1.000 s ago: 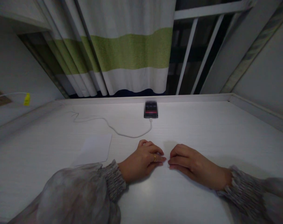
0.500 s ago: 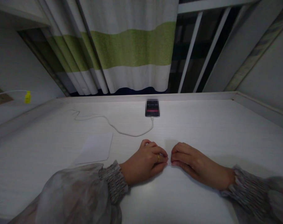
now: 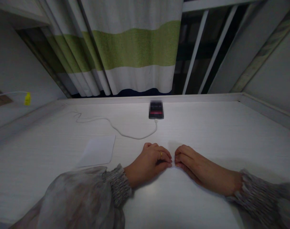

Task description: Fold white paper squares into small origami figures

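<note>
My left hand (image 3: 151, 164) is closed, with its thumb and fingertips pinched together and a gold ring on one finger. Facing it, a short gap away, my right hand (image 3: 198, 167) is pinched shut in the same way. A small sliver of white paper (image 3: 173, 163) shows between the two sets of fingertips, which grip it low over the desk. Most of this paper is hidden by the fingers, and its folds cannot be made out. To the left of my left hand, a flat white sheet of paper (image 3: 98, 150) lies on the desk.
Beyond my hands a phone (image 3: 156, 109), its screen blurred, lies near the far edge of the white desk (image 3: 218, 127). A white cable (image 3: 135, 137) runs from it leftward. Behind hangs a white and green curtain (image 3: 140, 47) beside a barred window (image 3: 194, 51).
Both hands stay at nearly the same spot. The fingertips have shifted very slightly on the paper, and the thumbs sit a touch higher.
</note>
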`<action>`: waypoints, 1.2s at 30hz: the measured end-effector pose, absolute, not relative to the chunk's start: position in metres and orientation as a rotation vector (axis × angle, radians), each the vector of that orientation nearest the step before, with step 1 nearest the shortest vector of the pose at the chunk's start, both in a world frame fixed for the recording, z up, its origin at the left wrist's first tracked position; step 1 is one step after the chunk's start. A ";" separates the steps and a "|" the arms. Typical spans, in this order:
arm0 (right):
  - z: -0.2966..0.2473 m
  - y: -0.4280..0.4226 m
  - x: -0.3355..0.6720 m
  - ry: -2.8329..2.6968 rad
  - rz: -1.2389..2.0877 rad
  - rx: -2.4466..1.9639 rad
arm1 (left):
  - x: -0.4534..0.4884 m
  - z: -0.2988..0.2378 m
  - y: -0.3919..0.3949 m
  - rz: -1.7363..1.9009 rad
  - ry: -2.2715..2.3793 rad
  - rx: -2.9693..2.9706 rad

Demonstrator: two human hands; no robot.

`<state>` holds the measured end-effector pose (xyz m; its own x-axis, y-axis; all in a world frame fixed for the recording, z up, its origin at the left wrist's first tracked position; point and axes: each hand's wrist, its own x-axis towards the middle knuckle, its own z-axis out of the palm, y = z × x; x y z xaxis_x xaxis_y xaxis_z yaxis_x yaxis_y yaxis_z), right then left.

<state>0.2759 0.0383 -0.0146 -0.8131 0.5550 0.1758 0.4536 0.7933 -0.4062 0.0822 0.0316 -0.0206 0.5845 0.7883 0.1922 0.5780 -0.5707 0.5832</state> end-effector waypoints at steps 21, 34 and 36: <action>-0.012 0.043 0.275 -2.506 0.838 -0.859 | 0.084 -0.019 0.030 0.607 1.130 2.323; -0.012 0.046 0.280 -2.487 0.940 -0.851 | 0.089 -0.020 0.031 0.664 1.239 2.069; -0.014 0.046 0.280 -2.462 0.948 -0.852 | 0.089 -0.020 0.031 0.674 1.237 2.049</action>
